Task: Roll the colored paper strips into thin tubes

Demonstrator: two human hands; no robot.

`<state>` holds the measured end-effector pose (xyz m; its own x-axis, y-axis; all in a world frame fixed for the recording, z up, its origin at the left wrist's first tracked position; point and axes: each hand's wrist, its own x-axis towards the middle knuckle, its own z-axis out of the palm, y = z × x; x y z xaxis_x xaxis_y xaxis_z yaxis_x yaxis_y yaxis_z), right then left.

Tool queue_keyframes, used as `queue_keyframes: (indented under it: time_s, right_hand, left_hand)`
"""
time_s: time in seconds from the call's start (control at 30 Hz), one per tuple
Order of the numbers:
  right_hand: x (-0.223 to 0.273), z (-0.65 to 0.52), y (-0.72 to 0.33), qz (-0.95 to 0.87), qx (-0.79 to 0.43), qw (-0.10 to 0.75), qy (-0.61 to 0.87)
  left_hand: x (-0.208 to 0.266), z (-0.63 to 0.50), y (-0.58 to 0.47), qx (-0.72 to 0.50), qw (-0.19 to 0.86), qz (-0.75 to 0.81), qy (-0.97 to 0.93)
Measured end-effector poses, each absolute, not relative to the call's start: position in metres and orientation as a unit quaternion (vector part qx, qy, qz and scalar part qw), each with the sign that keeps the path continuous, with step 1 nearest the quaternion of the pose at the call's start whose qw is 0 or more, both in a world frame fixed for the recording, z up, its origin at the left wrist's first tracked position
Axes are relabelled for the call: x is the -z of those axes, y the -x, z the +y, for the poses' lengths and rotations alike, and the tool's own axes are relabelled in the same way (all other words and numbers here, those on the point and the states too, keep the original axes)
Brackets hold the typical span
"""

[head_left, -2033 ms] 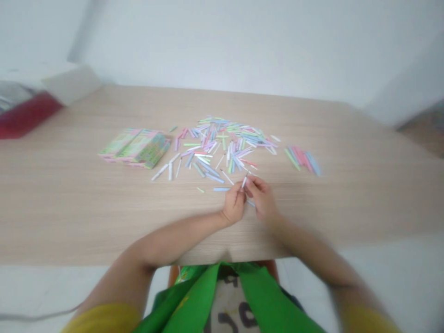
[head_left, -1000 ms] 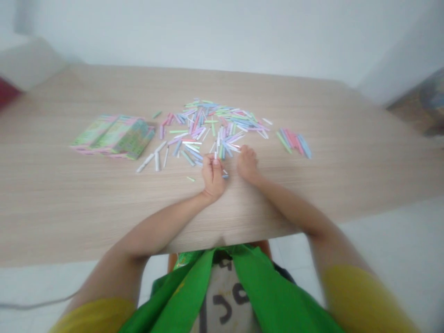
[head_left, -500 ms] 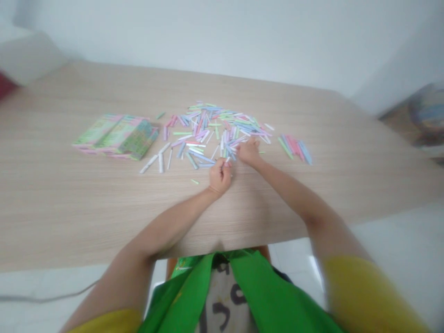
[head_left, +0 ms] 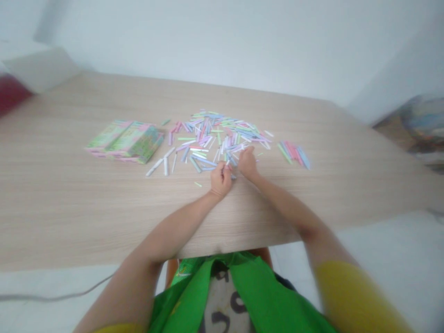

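Observation:
A loose heap of coloured chalk sticks [head_left: 229, 124] in pink, green, blue, purple and white lies spread over the tabletop. At its near edge my left hand [head_left: 220, 180] is closed around several chalk sticks, whose pale and pinkish ends poke out by the thumb and whose bluish ends show at the right side. Just right of it, my right hand [head_left: 247, 163] rests at the heap's edge with its fingers curled down. Whatever those fingers pinch is hidden and blurred. A neat row of chalk sticks [head_left: 294, 153] in green, pink and blue lies farther right.
Green and pink printed boxes [head_left: 125, 141] sit together left of the heap. A few greyish-white sticks [head_left: 165, 165] lie between boxes and heap. The wooden table [head_left: 104, 217] meets a white wall [head_left: 222, 41] behind. Blurred items [head_left: 423, 120] stand at the far right.
My right hand has drawn back slightly towards me and nearer my left hand. My left hand keeps its grip on the chalk sticks. The view has shifted a little.

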<state>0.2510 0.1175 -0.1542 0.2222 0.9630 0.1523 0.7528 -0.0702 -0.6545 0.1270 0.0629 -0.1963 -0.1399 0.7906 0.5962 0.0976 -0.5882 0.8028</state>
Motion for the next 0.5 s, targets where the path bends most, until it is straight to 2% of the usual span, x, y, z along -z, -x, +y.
queue_keyframes:
  time_s: [0.1,0.17,0.23,0.3,0.4,0.5]
  right_hand:
    - [0.142,0.102,-0.268,-0.542,-0.179,0.394,0.721]
    - [0.129,0.087,-0.281,-0.505,-0.241,0.435,0.705]
    - [0.115,0.069,-0.294,-0.409,-0.43,0.537,0.6]
    - [0.103,0.049,-0.304,-0.356,-0.533,0.595,0.484]
    - [0.092,0.022,-0.31,-0.307,-0.591,0.627,0.405]
    - [0.089,0.004,-0.311,-0.279,-0.597,0.651,0.377]
  left_hand:
    - [0.198,0.062,-0.127,-0.661,0.265,0.369,-0.598]
    - [0.199,0.061,-0.127,-0.663,0.268,0.362,-0.598]
    - [0.2,0.059,-0.128,-0.66,0.276,0.361,-0.598]
    - [0.2,0.056,-0.128,-0.656,0.281,0.363,-0.6]
    - [0.2,0.052,-0.13,-0.643,0.277,0.363,-0.615]
    - [0.2,0.048,-0.131,-0.634,0.273,0.359,-0.628]
